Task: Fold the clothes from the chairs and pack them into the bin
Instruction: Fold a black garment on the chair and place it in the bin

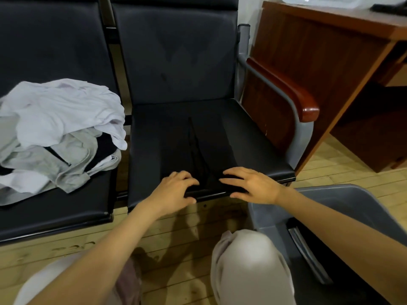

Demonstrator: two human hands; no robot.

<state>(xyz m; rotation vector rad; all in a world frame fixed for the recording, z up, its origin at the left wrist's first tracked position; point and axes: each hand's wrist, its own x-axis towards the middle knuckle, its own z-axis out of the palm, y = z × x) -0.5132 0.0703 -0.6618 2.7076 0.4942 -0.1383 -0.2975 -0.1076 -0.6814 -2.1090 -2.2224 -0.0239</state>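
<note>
— Our left hand and right hand lie on the near edge of the black garment at the chair front. Pinching or only pressing, we can't tell.
— Black on black, we could miss a layer, and it may slide onto the floor, not into the bin.

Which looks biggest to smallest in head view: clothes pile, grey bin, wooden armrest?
Top, unranked: clothes pile and grey bin look alike; bin is nearer and cropped.
Smallest: wooden armrest.
</note>
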